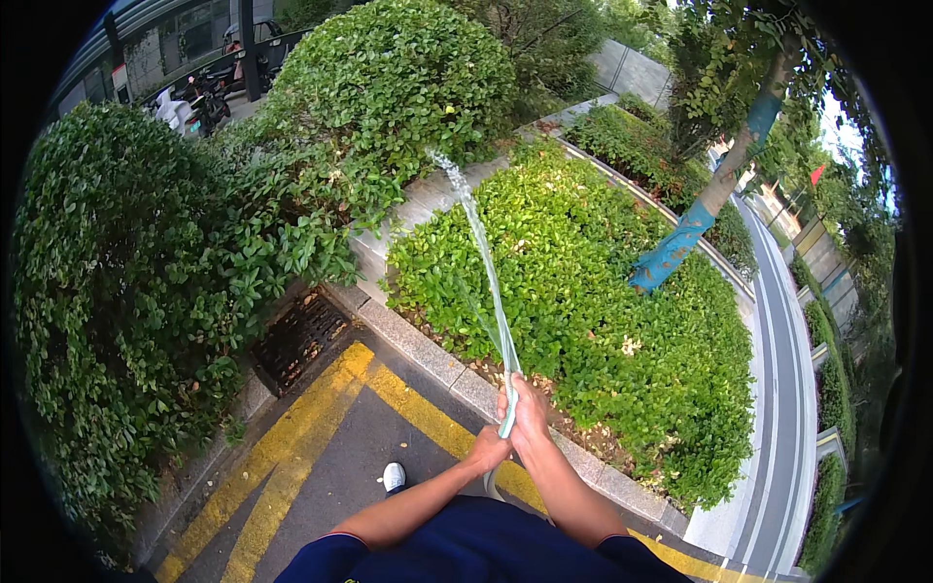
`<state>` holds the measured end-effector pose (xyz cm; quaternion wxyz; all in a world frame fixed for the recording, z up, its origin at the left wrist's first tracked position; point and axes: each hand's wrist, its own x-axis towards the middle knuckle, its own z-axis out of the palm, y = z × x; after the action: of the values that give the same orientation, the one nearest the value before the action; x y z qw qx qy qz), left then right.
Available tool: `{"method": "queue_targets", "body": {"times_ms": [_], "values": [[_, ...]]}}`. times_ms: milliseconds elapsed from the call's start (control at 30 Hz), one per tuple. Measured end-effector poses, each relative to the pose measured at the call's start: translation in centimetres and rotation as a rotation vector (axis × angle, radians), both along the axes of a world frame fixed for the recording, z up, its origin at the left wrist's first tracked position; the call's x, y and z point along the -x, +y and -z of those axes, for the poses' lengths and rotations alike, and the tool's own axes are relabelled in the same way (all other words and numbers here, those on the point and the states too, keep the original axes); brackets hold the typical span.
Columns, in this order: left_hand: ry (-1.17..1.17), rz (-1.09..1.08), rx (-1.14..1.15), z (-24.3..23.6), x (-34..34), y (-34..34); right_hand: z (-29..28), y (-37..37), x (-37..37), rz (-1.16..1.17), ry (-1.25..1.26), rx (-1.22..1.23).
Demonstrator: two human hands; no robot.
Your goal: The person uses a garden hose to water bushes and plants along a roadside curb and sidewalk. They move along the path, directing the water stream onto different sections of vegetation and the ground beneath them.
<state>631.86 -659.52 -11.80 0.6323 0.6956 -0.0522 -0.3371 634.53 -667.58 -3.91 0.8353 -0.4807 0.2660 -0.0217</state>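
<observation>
A pale, translucent garden hose (506, 424) is in both my hands, pointing away from me. My right hand (530, 412) is closed round it near its outlet. Just below and to the left, my left hand (486, 453) is closed on the lower part of the same hose, and its fingers are partly hidden. From the outlet a stream of water (483, 243) arcs forward over a low, light green hedge (554, 253) toward a large rounded bush (398, 78). More hose (494, 484) hangs below my hands, partly hidden by my body.
A stone kerb (428, 352) borders the hedge bed. A tree trunk wrapped in blue (680, 238) leans at right. At left are a dense bush (107, 291) and a drain grate (299, 335). Yellow lines (292, 452) mark the asphalt. Motorbikes (194, 107) stand at far left.
</observation>
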Motion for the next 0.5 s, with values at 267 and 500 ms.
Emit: {"method": "queue_targets", "body": {"times_ms": [267, 500], "values": [[-0.042, 0.033, 0.042, 0.7, -2.2, 1.3, -0.6, 1.6, -0.9, 0.069, -0.032, 0.083], [0.154, 0.227, 0.301, 0.2, -2.6, 3.4, 1.9, 0.2, -0.4, 0.139, -0.008, -0.044]]}}
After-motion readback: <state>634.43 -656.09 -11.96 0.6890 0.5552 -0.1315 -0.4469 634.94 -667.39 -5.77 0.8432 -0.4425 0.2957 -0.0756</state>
